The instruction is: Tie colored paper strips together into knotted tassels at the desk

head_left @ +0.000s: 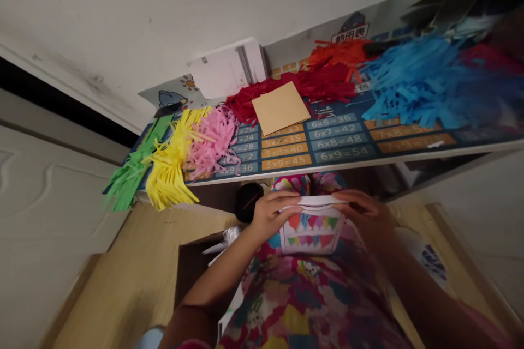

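Your left hand [272, 215] and right hand [362, 218] pinch the top of a bunting-printed white paper card [313, 237] — keep both even; its edge seems folded.

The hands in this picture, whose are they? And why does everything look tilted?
They are a person's own two bare hands; there is no machine here. One camera worn on the person's head looks down, so you see what they see, only tipped to one side. The left hand and the right hand together hold a white paper card with colored triangles on it. Ahead lies a times-table mat. On it are heaps of cut paper: green strips, yellow strips, pink strips, red strips, orange strips and blue strips. A square of brown card lies on the red strips.
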A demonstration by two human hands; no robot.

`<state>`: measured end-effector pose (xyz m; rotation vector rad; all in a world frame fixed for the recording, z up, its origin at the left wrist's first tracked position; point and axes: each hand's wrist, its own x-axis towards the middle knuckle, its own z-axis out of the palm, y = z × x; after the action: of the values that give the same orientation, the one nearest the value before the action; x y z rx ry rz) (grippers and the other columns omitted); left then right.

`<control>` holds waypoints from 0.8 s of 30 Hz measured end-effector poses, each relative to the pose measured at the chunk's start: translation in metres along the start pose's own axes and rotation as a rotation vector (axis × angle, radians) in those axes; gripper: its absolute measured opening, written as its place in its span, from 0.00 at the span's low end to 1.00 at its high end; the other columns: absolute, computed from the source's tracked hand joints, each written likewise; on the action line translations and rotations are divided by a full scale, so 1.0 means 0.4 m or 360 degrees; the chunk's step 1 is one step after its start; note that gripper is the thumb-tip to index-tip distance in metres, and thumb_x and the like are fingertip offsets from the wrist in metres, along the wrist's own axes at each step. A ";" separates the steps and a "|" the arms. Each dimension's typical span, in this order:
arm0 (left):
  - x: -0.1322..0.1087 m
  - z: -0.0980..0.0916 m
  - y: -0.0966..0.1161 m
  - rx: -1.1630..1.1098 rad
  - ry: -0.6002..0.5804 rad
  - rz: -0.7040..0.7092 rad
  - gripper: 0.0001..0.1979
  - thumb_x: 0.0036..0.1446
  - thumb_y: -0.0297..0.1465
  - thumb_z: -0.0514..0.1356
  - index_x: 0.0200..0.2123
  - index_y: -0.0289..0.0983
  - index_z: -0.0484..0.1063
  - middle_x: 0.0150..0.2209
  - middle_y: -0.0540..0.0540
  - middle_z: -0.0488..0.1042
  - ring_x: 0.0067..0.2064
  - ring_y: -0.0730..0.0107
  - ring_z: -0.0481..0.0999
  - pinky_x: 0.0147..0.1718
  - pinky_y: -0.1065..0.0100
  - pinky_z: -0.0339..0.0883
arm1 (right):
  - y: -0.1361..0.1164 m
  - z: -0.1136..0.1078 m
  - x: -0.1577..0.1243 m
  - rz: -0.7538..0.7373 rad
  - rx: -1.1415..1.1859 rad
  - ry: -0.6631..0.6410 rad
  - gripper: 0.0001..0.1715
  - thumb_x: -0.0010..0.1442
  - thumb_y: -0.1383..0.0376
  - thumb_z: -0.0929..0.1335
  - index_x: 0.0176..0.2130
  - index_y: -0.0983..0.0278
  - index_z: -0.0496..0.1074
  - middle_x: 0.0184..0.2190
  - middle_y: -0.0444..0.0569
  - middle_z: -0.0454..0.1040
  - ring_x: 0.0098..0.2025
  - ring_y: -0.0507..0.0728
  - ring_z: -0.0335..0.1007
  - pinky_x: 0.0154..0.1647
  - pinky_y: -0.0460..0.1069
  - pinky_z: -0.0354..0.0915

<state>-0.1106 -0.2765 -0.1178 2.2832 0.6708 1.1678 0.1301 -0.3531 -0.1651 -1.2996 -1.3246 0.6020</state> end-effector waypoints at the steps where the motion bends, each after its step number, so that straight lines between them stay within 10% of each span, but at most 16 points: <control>1: 0.001 0.004 -0.009 -0.0043 0.0019 -0.0026 0.09 0.61 0.34 0.66 0.41 0.34 0.81 0.40 0.39 0.84 0.41 0.67 0.84 0.42 0.66 0.80 | 0.010 0.001 0.004 0.0047 0.0018 0.0006 0.07 0.58 0.61 0.74 0.40 0.58 0.82 0.38 0.46 0.82 0.40 0.56 0.79 0.43 0.50 0.74; 13: -0.010 0.041 -0.074 -0.0250 0.0226 -0.0458 0.07 0.59 0.34 0.67 0.37 0.38 0.84 0.38 0.41 0.84 0.39 0.65 0.84 0.41 0.66 0.78 | 0.039 0.072 0.025 0.0655 0.0132 0.0230 0.19 0.52 0.50 0.74 0.38 0.59 0.83 0.40 0.50 0.82 0.43 0.64 0.78 0.42 0.56 0.75; 24: 0.025 0.036 -0.096 -0.0290 0.0194 -0.0552 0.07 0.60 0.32 0.65 0.35 0.36 0.83 0.36 0.41 0.83 0.38 0.65 0.83 0.40 0.66 0.76 | -0.053 -0.008 0.161 -0.0089 -0.0724 0.0011 0.19 0.62 0.49 0.68 0.44 0.56 0.82 0.42 0.49 0.82 0.43 0.63 0.79 0.46 0.57 0.72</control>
<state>-0.1014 -0.2439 -0.1430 1.8655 0.9230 1.1520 0.1413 -0.3013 -0.1228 -1.6181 -1.5427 0.2611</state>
